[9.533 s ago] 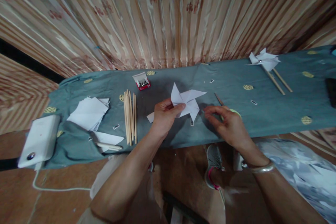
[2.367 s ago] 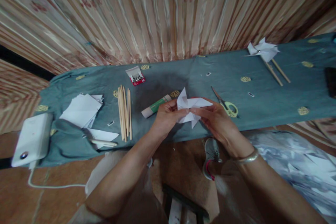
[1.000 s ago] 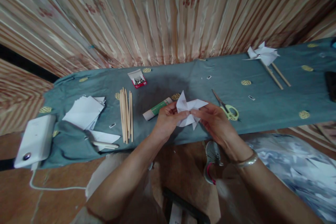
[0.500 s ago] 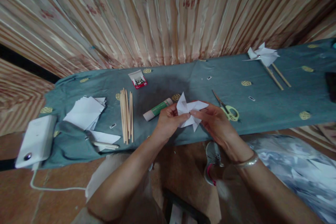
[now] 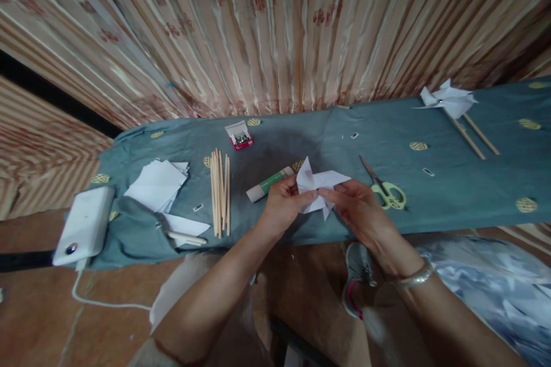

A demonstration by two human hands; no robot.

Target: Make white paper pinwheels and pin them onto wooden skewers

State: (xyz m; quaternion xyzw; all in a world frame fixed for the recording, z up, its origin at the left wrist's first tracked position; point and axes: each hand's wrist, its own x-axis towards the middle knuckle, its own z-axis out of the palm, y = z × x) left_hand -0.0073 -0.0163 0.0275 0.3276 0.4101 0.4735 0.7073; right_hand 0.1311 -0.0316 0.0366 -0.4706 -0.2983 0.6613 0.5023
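Between my two hands is a white paper pinwheel [image 5: 320,181], its folded blades pointing outward. My left hand [image 5: 284,202] grips its left side, with the thumb near the centre. From the right, my right hand [image 5: 353,204] pinches it, thumb also pressed close to the middle. The fingers behind the paper are partly hidden. Just left of my left hand lies a green and white glue stick [image 5: 270,183]. Scissors with light green handles [image 5: 388,195] rest to the right of my right hand.
Wooden sticks [image 5: 220,195], a red box of metal pins [image 5: 240,136] and stacked white paper [image 5: 157,184] lie on the left. A white power bank [image 5: 84,223] with a cable sits at the left end. Finished pinwheels [image 5: 454,98] on sticks lie far right.
The whole view has shifted, so everything appears a little further right and lower. Both hands keep hold of the pinwheel, with their grip almost unchanged.
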